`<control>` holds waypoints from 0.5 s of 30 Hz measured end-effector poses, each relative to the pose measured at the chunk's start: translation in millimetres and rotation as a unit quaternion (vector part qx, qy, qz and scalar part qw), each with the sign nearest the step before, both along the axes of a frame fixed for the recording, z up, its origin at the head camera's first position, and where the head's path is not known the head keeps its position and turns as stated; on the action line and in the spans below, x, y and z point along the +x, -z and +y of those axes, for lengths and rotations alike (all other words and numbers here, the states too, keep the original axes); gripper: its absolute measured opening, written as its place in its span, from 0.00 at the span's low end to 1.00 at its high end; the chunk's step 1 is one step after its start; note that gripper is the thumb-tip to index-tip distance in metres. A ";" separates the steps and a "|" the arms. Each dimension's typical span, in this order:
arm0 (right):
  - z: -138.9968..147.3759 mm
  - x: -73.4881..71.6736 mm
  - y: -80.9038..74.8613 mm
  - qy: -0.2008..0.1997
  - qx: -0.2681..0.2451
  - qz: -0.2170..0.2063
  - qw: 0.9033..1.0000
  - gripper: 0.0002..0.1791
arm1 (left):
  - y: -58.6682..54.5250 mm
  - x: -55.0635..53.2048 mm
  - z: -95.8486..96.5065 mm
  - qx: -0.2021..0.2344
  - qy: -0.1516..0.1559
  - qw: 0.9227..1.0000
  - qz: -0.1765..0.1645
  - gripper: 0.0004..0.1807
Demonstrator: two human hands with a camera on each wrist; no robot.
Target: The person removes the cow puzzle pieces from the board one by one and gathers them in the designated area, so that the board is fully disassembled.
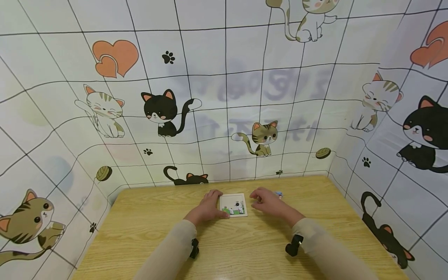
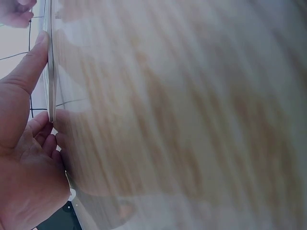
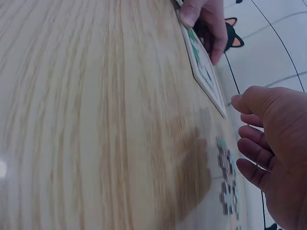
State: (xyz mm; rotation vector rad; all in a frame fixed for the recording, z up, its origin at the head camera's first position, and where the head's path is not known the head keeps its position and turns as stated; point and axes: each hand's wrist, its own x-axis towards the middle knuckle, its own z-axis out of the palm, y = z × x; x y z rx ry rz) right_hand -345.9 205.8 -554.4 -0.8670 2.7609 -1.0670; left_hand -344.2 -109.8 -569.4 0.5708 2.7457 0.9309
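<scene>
A small square puzzle board (image 1: 229,199) with a white rim lies flat on the table, its lower part showing a green and black-and-white picture. My left hand (image 1: 208,209) holds it at the left side, thumb at the near edge and fingers at the far left corner. The left wrist view shows the board's thin edge (image 2: 50,72) between thumb and fingers. Just right of the board hovers my right hand (image 1: 268,203), fingers loosely bent with nothing between them. Loose jigsaw pieces (image 3: 229,197) lie below it on the table, partly hidden by the hand in the head view.
The wooden table (image 1: 154,233) ends at a wall covering (image 1: 210,112) printed with cats and grid lines, which encloses the back and both sides. A small black device (image 1: 294,245) sits on the right wrist, another (image 1: 194,249) on the left.
</scene>
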 end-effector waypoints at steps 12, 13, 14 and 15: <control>-37.1 -4.3 -0.7 -0.029 0.047 0.027 0.998 0.22 | 0.7 -1.9 -0.7 -0.003 0.000 1.000 -0.002 0.54; -39.0 -4.9 -0.2 -0.033 0.053 0.028 0.998 0.22 | 0.6 -1.5 -0.6 -0.004 0.001 1.000 -0.003 0.54; -40.6 -5.3 0.2 -0.034 0.062 0.030 0.997 0.23 | 0.9 -1.7 -0.7 -0.005 0.001 1.000 -0.002 0.54; -42.1 -5.5 0.1 -0.035 0.069 0.030 0.997 0.23 | 1.0 -1.5 -0.6 -0.006 0.002 1.000 -0.003 0.54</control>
